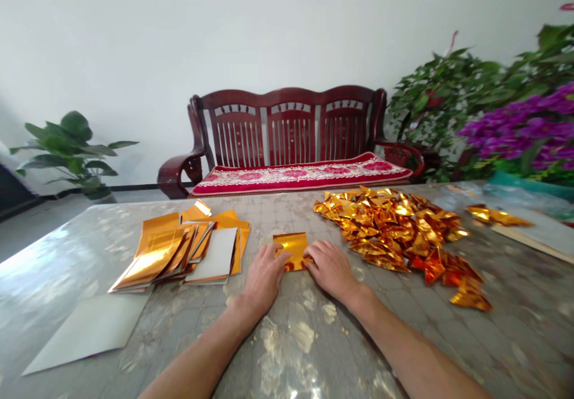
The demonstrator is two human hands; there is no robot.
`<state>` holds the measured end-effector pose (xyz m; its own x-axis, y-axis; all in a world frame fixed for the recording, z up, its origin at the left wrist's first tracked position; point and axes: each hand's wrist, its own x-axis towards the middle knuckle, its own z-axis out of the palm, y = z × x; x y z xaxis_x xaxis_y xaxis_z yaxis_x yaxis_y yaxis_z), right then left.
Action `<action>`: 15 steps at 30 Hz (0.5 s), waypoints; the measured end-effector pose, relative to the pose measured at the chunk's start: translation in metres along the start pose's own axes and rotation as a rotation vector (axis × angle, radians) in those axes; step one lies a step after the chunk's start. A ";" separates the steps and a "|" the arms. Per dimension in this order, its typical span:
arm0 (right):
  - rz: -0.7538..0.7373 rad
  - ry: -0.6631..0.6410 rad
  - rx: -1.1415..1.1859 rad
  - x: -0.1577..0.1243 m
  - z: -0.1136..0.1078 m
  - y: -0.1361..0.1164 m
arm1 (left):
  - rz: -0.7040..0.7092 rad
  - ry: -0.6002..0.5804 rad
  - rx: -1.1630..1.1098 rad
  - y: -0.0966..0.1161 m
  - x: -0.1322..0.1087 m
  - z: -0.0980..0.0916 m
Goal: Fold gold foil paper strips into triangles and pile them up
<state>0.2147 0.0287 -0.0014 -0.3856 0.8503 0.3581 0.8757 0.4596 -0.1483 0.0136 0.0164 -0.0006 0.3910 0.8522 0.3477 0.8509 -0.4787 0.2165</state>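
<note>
A small sheet of gold foil paper (291,246) lies on the table between my hands, its shiny side up. My left hand (265,268) is at its left edge, with thumb and fingers closed on it. At the right edge my right hand (330,267) pinches the near corner, fingers curled. To the left is a loose stack of gold foil sheets (168,249), some with the pale back showing. Over on the right lies a heap of folded gold foil pieces (394,225).
A flower-patterned cover lies over the table (287,339). One pale sheet (92,327) is at the front left. Clear plastic wrapping (515,198) and a pale pad (542,231) sit at the right. Beyond stand a wooden bench (291,130), a potted plant (74,148) and purple flowers (529,127).
</note>
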 end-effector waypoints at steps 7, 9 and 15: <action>-0.260 -0.035 0.029 -0.004 -0.003 -0.007 | 0.173 -0.210 0.075 0.011 -0.004 0.004; -0.276 -0.048 0.035 -0.008 -0.001 -0.007 | 0.156 -0.226 0.131 0.017 -0.007 0.005; -0.203 -0.049 -0.026 -0.018 0.002 -0.010 | 0.116 -0.221 0.251 0.027 -0.017 0.006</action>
<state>0.2122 0.0099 -0.0084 -0.5682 0.7526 0.3328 0.7853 0.6167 -0.0539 0.0320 -0.0100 -0.0059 0.5329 0.8337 0.1449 0.8456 -0.5312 -0.0536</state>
